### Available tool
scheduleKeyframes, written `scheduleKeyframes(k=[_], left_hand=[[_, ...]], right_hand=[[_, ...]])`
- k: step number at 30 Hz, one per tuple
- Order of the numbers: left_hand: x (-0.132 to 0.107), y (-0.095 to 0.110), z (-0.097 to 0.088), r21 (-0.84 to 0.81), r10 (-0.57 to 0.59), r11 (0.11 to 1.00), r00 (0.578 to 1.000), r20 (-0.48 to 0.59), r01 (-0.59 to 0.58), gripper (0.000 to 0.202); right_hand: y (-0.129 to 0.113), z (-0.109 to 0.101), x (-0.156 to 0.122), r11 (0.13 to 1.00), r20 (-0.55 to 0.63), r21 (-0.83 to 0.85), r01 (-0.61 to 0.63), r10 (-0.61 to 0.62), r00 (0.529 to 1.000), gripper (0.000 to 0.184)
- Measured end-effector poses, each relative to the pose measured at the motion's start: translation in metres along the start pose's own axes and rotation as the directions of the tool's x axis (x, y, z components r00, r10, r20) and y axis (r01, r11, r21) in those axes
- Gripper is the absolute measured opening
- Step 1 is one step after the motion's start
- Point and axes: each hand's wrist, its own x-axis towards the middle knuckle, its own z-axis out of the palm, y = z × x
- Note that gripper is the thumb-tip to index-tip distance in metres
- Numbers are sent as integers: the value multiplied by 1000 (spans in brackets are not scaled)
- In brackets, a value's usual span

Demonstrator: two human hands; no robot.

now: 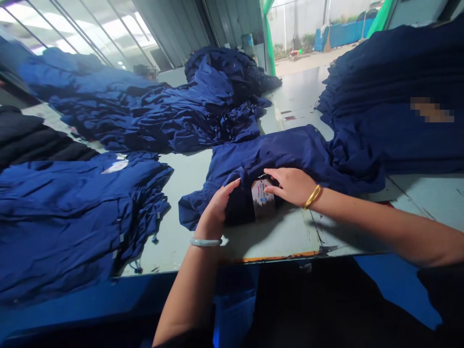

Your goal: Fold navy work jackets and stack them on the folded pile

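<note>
A navy garment (268, 147) lies folded and rumpled on the pale tabletop (192, 169), close to the near edge, with a printed tag (261, 199) showing at its front. The left hand (216, 208), pale bangle (206, 242) on the wrist, is set against the garment to the left of the tag; its fingers are partly hidden, so I cannot tell whether that grip is clenched on cloth. The right hand (293, 186), gold bracelet (312, 197) on the wrist, sits at the tag's right edge, thumb and forefinger visibly parted; whether the remaining fingers of this grip hold anything I cannot tell. Working room is restricted on three sides. A blue pile (61, 208) bearing a white label (116, 165) stands to the left, separated by bare surface, with black clothing (39, 140) behind it. A long heap (145, 113) obstructs the rear, close behind the garment. A tall stack (391, 63) bounds the right, where the garment's bunched end meets it.
</note>
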Motion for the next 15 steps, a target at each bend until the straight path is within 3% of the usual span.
scheduleKeyframes(k=[2, 5, 8, 10, 12, 15], left_hand=[[-8, -2, -1, -120, -82, 989, 996, 44, 87, 37], [-20, -4, 1, -236, -82, 968, 996, 40, 89, 34], [-30, -8, 2, -258, -33, 965, 999, 19, 37, 33], [-34, -12, 2, -237, 14, 972, 1000, 8, -12, 35], [-37, -17, 3, -182, 61, 981, 998, -3, -61, 39], [-38, -23, 3, -86, 91, 992, 996, 14, -89, 44]], right_hand=[[-4, 9, -7, 984, -39, 160, -75, 82, 996, 52], [-6, 8, -25, 880, -50, 461, -118, 159, 986, 47], [-9, -5, -52, 647, 150, 739, -188, 115, 982, 42], [-12, -16, -69, 566, 354, 766, -303, 22, 935, 36], [-13, -24, -79, 623, 478, 699, -350, -44, 877, 28], [-10, -28, -82, 773, 490, 573, -273, -57, 870, 23]])
